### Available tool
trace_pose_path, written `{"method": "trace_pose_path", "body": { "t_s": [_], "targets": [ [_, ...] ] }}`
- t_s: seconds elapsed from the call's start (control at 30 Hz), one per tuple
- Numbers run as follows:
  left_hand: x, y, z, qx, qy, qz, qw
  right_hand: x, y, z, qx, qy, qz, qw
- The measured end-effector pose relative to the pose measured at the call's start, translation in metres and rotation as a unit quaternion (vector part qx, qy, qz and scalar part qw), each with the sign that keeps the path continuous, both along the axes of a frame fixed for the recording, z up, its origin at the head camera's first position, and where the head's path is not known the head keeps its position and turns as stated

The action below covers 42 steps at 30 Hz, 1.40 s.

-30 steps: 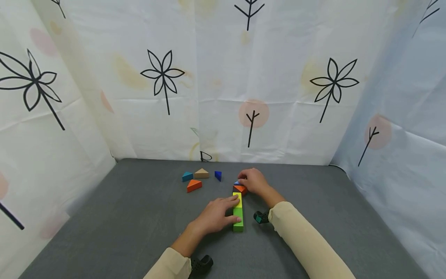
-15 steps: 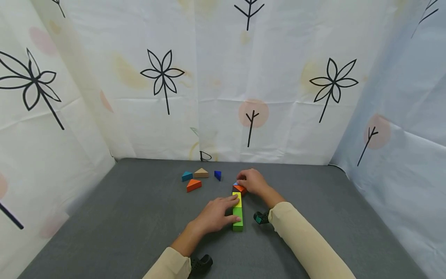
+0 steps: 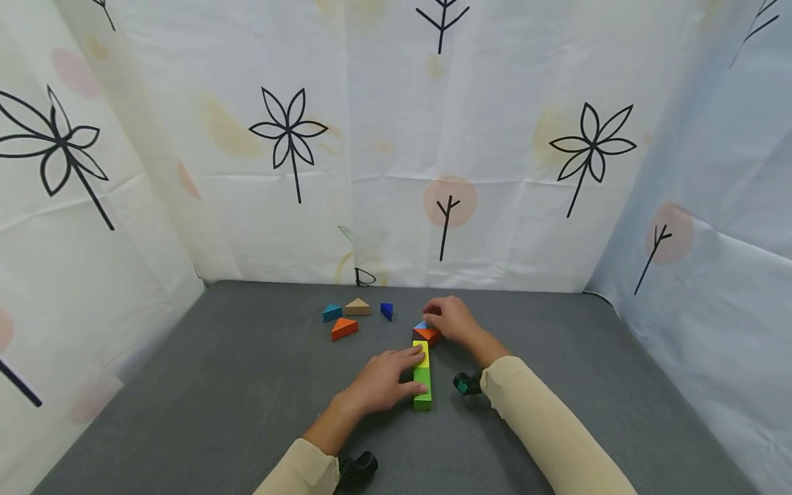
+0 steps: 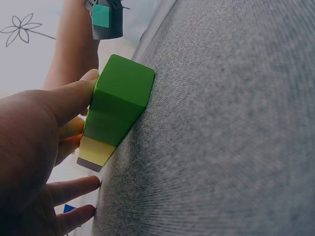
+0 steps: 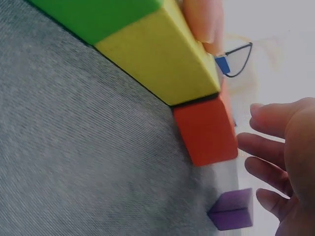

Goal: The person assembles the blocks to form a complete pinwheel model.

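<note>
Resting in head view: left hand (image 3: pixel 382 381), fingers spread, thumb on green block (image 3: pixel 423 403), finger on yellow block (image 3: pixel 423 363), lined up on gray surface (image 3: pixel 247 385); right hand (image 3: pixel 455 322) loosely bent by next orange block (image 3: pixel 433 335), contact unclear. Left wrist: blocks probably light, stiff; pinch long sides. Right wrist: smooth faces, maybe slippery.

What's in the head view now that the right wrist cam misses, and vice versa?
Head only: teal wedge, wood-coloured wedge, the loose orange wedge in front of them, and both cream sleeves.

Right wrist only: purple block, which I can't make out in the head view.

Both: green block, yellow block, the orange block at the yellow one's far end, grey surface, right hand and left hand, though the wrist cam gets only a fingertip of the left.
</note>
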<state>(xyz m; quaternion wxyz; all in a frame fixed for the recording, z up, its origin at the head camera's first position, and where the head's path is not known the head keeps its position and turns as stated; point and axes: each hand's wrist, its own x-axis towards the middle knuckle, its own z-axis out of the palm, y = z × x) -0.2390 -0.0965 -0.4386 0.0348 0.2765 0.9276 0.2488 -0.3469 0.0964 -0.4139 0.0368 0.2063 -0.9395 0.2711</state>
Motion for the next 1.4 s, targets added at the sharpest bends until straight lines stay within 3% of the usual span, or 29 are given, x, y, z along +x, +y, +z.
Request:
{"method": "trace_pose_path", "body": {
  "t_s": [0.27, 0.47, 0.73, 1.03, 1.4],
  "targets": [
    [-0.001, 0.001, 0.000, -0.007, -0.007, 0.005, 0.9999, -0.004, 0.016, 0.006, -0.017, 0.039, -0.013, 0.999],
    [0.000, 0.002, -0.001, -0.013, 0.002, 0.008, 0.9999, -0.006, 0.027, 0.003, -0.010, 0.056, -0.040, 0.998],
    [0.000, 0.003, -0.001, -0.016, 0.000, 0.013, 0.9998, -0.005, 0.039, -0.004, 0.020, 0.026, -0.082, 0.996],
    [-0.001, 0.002, -0.001, -0.018, -0.002, 0.010, 0.9998, -0.004, 0.048, -0.012, 0.033, 0.009, -0.080, 0.996],
    [0.000, 0.002, -0.001, -0.016, -0.005, 0.012, 0.9998, -0.005, 0.045, -0.010, 0.042, 0.011, -0.088, 0.995]
  ]
}}
